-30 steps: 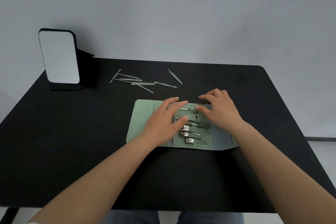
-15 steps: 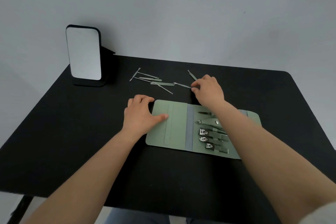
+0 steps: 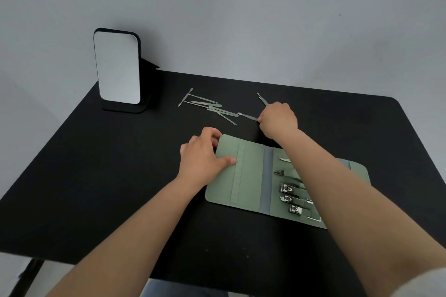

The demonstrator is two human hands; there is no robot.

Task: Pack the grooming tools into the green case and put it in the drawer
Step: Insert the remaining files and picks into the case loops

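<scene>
The green case (image 3: 241, 171) lies open and flat on the black table (image 3: 96, 176). Three nail clippers (image 3: 288, 198) and two smaller tools (image 3: 282, 166) sit in its right half, partly hidden by my right forearm. My left hand (image 3: 202, 155) rests on the case's left edge, thumb on the flap. My right hand (image 3: 277, 119) is beyond the case, its fingertips pinched on the end of a thin grey-green tool (image 3: 247, 116) lying on the table. Several more thin metal tools (image 3: 207, 106) lie loose to the left of it, and another (image 3: 262, 99) sticks out behind my right hand.
A small standing mirror (image 3: 117, 67) on a black base is at the back left of the table. A grey wall rises behind the table. No drawer is in view.
My right hand left the case's pockets and reached back to the loose tools, closing on one. My left hand slid from the middle of the case to its left edge. The view shifted.
</scene>
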